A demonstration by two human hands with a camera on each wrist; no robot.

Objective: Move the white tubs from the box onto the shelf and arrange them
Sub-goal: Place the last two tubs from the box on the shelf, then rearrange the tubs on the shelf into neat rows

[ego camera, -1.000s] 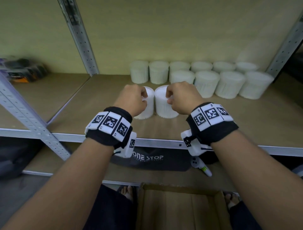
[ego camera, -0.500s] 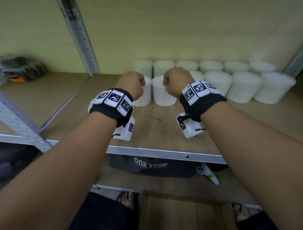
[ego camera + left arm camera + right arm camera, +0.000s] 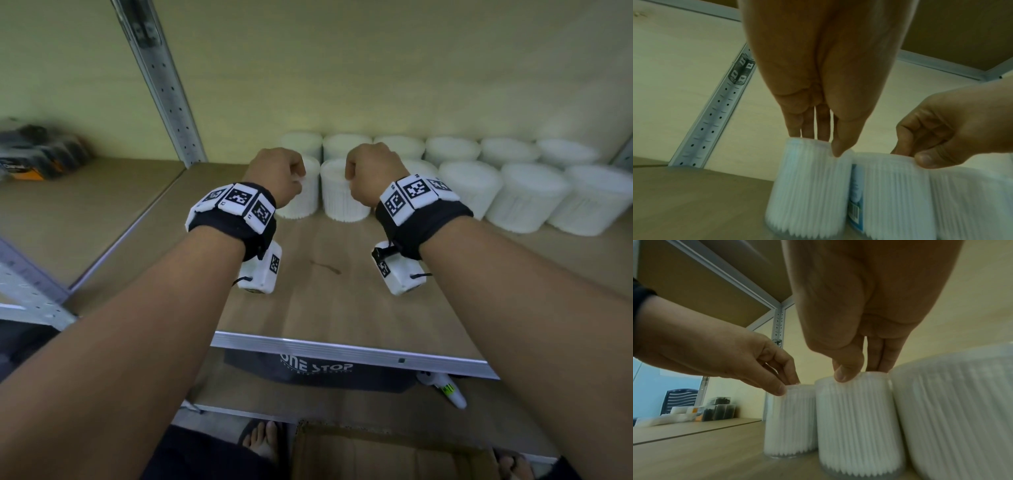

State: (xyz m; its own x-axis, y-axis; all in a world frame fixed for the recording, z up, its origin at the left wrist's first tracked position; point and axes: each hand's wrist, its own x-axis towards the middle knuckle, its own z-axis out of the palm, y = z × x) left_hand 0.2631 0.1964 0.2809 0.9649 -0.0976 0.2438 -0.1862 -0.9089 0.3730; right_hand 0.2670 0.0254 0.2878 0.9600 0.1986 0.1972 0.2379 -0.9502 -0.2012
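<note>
**Both hands pinching tubs at the front row of the shelf**

I have my left hand (image 3: 275, 174) pinching the top rim of the leftmost front tub (image 3: 301, 192), thumb on the near side and fingers over the lid, as the left wrist view shows. My right hand (image 3: 371, 171) grips the rim of the tub beside it (image 3: 337, 192) the same way, thumb in front and fingers behind. The two tubs stand upright on the wooden shelf (image 3: 342, 291), touching or nearly touching each other; in the right wrist view the held tub sits just beside a third tub (image 3: 953, 410) to its right.

From the head view I see the other white tubs (image 3: 527, 195) in two rows: a back row against the wall and a front row running to the right, which my two tubs extend at its left end. All stand upright and close together.

The cardboard box (image 3: 387, 452) sits on the floor below the shelf, open, at the bottom edge of view; I cannot tell what is inside it. On the lower shelf lies a dark bag printed "ONE STOP" (image 3: 315, 370) and a white controller (image 3: 445, 390). Far left, on the neighbouring shelf bay, there are dark packaged goods (image 3: 41, 154), too blurred to identify. A perforated metal upright (image 3: 161, 82) divides the bays.
</note>
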